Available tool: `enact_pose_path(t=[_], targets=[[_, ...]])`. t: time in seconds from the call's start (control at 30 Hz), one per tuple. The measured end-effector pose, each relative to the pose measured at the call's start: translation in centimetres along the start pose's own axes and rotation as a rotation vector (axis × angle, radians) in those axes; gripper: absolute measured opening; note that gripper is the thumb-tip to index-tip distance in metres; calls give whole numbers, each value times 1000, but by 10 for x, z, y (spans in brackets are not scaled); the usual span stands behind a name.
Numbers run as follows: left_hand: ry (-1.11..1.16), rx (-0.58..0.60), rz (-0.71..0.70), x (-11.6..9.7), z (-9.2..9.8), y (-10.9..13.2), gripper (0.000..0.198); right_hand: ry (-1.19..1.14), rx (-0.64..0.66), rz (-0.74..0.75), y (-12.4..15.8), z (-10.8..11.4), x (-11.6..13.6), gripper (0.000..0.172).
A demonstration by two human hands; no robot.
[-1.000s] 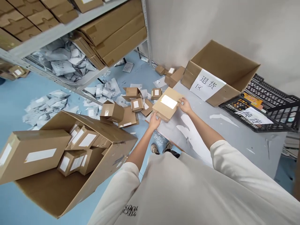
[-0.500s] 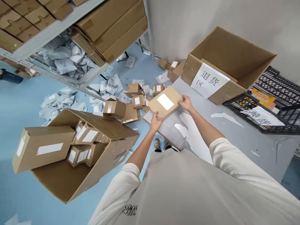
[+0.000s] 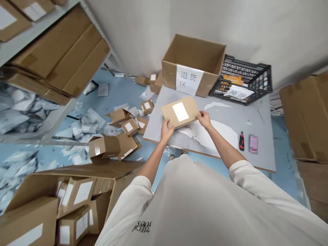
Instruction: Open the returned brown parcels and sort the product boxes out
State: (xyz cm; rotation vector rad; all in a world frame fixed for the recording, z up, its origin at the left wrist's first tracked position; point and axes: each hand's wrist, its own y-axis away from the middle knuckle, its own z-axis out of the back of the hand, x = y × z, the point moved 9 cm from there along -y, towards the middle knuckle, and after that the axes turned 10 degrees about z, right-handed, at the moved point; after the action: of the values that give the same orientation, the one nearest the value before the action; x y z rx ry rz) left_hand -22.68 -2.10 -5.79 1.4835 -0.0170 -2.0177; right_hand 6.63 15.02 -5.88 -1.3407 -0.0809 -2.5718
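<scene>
Between both hands is a flat brown cardboard box (image 3: 169, 112) with a white label on its upper face, held above the grey table (image 3: 263, 123). My left hand (image 3: 167, 130) grips its near left corner, thumb on top. At the right edge, my right hand (image 3: 204, 119) pinches the box with its fingers closed. The undersides of the fingers are hidden. Farther right on the table lie a red and black utility knife (image 3: 241, 141) and a blurred pink item (image 3: 253, 144).
At the table's back stand a large open carton (image 3: 169, 73) and a black plastic crate (image 3: 261, 75). A big carton (image 3: 123, 172) of labelled boxes is at lower left. Opened boxes (image 3: 104, 147) and grey bags (image 3: 77, 128) litter the floor beside a shelf (image 3: 51, 124).
My view has turned right, so the table's right side, knife and pink item now show. The box has come over the table with both hands still on it.
</scene>
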Motion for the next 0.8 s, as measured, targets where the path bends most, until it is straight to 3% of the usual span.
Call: enact_pose_path(t=[0.17, 0.4, 0.63, 0.8], targets=[[-35, 191, -61, -20, -68, 13, 64, -9, -183, -248, 73, 80, -47, 60], [-118, 371, -173, -53, -158, 44, 50, -9, -327, -342, 143, 161, -94, 52], [-218, 413, -136, -56, -223, 68, 42, -43, -337, -437, 183, 194, -150, 44], [-282, 316, -112, -45, -242, 71, 52, -92, -284, -510, 202, 197, -185, 43]])
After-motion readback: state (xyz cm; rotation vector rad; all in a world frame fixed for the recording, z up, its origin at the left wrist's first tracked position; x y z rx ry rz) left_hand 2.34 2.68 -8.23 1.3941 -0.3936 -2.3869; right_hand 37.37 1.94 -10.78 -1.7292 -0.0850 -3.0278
